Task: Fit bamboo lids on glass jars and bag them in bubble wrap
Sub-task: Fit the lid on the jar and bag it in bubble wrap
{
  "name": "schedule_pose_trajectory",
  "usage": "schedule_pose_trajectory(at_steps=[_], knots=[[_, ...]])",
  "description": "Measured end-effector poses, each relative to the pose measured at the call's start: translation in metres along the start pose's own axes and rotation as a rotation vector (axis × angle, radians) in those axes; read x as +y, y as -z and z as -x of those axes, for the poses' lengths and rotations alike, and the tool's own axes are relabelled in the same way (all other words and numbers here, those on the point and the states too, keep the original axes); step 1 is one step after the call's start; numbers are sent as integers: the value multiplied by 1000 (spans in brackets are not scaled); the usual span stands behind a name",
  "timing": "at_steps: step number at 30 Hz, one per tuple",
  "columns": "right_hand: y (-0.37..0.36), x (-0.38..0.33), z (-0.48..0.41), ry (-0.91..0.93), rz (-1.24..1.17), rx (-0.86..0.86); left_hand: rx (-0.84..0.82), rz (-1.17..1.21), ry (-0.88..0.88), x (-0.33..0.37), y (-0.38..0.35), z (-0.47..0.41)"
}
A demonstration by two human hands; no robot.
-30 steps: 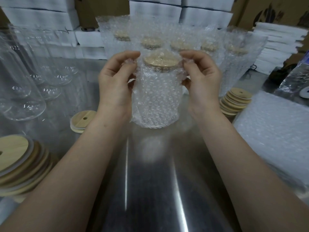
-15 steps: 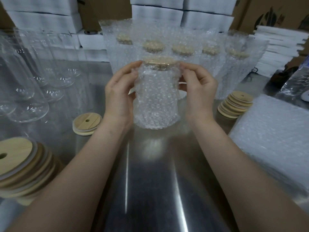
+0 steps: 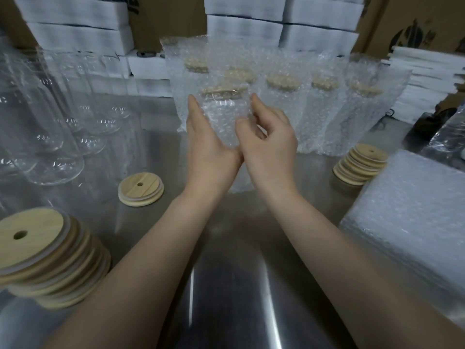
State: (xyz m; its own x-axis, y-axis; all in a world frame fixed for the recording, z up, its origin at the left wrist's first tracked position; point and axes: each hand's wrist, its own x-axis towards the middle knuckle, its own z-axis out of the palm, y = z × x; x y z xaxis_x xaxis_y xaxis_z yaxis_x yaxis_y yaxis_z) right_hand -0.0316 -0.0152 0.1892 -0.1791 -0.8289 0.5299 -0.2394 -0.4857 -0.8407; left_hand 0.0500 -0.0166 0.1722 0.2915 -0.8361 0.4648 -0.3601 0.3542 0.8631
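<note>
A glass jar with a bamboo lid (image 3: 224,90) stands inside a bubble-wrap bag (image 3: 222,117) on the steel table (image 3: 226,273), just in front of a row of several bagged jars (image 3: 284,96). My left hand (image 3: 211,147) lies flat against the bag's left side with straight fingers. My right hand (image 3: 271,142) touches the right side, index finger raised along the bag, thumb across its front, the other fingers loosely curled. The jar's lower part is hidden behind both hands.
Several empty glass jars (image 3: 50,117) stand at the left. Bamboo lid stacks sit at the near left (image 3: 37,248), centre left (image 3: 141,188) and right (image 3: 362,162). A pile of bubble-wrap bags (image 3: 412,210) lies at the right. White foam boxes (image 3: 75,36) line the back.
The bagged jar has moved away from me, up to the row of bagged jars. Both hands let go of the bag's top edge and now lie against its sides.
</note>
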Motion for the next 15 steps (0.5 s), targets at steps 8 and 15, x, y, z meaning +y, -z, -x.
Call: schedule_pose_trajectory(at_steps=[8, 15], knots=[[-20, 4, -11, -28, -3, -141, 192, -146, -44, -6, 5, -25], [-49, -2, -31, -29, 115, -326, 334, -94, -51, -15, 16, -41]])
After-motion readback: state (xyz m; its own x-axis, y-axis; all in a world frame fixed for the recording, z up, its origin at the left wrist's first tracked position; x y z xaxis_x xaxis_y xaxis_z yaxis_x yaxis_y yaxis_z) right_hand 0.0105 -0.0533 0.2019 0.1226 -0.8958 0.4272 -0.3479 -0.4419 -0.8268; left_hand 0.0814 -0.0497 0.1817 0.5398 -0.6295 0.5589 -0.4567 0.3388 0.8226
